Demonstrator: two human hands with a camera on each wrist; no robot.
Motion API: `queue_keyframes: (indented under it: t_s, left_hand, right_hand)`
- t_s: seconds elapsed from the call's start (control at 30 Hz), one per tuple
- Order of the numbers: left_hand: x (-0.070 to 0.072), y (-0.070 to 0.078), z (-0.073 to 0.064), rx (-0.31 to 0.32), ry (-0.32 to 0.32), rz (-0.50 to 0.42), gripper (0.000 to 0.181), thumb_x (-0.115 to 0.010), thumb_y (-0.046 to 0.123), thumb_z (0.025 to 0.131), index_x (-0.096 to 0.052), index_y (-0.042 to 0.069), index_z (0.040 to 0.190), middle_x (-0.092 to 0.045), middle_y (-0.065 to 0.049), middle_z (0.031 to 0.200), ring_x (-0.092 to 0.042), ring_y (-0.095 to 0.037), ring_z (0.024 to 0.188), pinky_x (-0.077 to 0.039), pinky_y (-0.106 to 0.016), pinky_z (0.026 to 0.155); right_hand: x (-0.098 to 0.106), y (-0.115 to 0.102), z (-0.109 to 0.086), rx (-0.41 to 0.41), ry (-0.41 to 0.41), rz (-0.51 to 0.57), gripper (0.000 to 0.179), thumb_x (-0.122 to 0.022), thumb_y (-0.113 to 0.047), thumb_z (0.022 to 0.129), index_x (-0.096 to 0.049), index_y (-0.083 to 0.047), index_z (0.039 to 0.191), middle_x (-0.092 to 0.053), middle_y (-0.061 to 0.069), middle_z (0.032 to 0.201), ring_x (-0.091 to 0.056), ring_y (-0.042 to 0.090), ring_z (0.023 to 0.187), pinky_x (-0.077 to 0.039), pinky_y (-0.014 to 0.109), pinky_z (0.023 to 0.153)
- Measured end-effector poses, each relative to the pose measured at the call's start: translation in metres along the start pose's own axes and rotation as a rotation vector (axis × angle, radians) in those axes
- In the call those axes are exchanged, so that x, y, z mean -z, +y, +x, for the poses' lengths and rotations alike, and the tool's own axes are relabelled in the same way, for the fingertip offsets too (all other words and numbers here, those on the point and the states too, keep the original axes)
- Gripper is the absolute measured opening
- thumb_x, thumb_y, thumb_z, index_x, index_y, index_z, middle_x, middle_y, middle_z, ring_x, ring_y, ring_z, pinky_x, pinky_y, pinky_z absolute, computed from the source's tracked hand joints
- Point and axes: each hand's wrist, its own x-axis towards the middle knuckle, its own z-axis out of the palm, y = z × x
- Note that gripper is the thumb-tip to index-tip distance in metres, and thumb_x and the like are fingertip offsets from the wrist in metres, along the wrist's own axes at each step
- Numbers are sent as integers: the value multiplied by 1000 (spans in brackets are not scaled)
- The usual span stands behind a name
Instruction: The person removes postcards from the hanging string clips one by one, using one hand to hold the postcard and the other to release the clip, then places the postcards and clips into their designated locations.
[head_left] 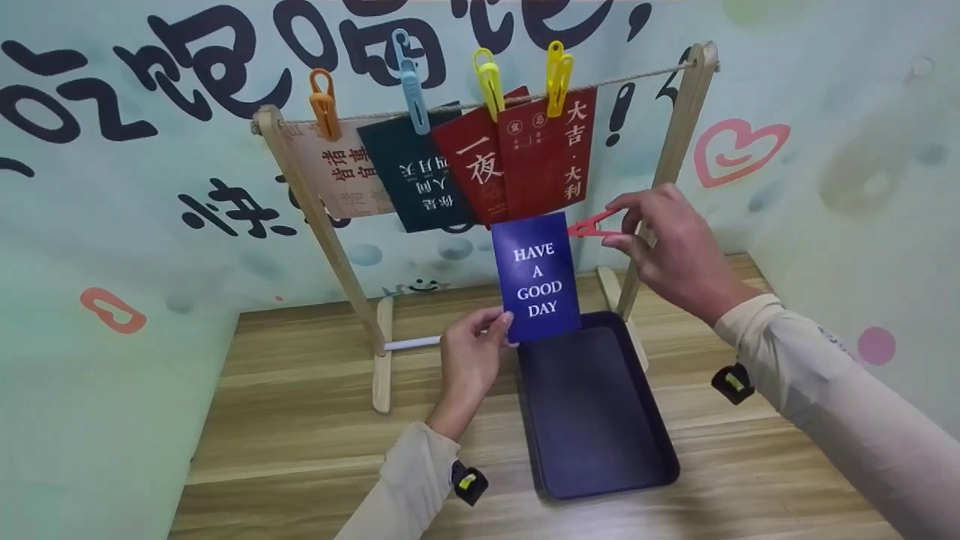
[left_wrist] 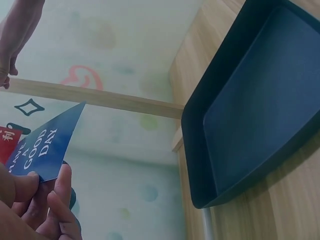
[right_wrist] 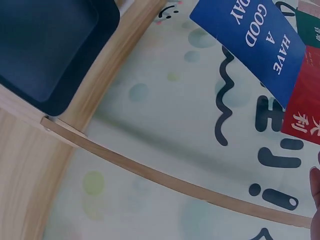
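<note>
- The left hand (head_left: 471, 352) pinches the blue card (head_left: 536, 277) by its lower left corner, the grip narrow on its edge.
- The card is in the air, its long axis nearly upright with the top leaning slightly left.
- The right hand (head_left: 679, 251), higher up, holds a red clip (head_left: 592, 226) between thumb and fingers; the clip's tip points left at the card's upper right edge, but whether they touch I cannot tell.
- Lower down, a dark tray (head_left: 600, 420) lies on the wood-grain worktop (head_left: 285, 420).
- Above and beyond the card runs the cord (head_left: 645, 77) of a wooden stand (head_left: 330, 247), nearer the right hand; four clips and several cards, including a red card (head_left: 547, 161), hang there.
- Behind stands a pale, lettered wall (head_left: 840, 60).
</note>
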Motion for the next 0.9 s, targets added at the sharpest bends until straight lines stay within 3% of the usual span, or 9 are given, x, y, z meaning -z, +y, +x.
queue_keyframes:
  t_s: [0.33,0.7,0.9]
  left_hand:
    - [10,-22,-5,61,-26,13,18,-69,7,93,-74,-5,105,-77,-20,97,-72,-17,67,-60,-25,65]
    - [18,-46,-13,100,-31,13,16,-69,5,93,-74,-7,103,-76,-22,92,-71,-17,66,-59,-24,62]
    - [24,-55,-15,117,-19,44,17,-69,6,93,-74,-6,104,-76,-21,93,-71,-18,66,-58,-23,61]
  right_hand:
    - [-28,9,-19,-7,-7,29,37,-74,-14,89,-60,-1,120,-65,15,92,-49,26,89,-42,33,71]
    - [-59,19,-51,-10,-46,18,30,-74,-13,89,-63,-3,116,-65,12,85,-49,24,83,-45,33,66]
    - [-73,25,-58,3,-14,34,31,-74,-11,89,-64,-4,117,-66,11,83,-51,26,83,-46,36,67]
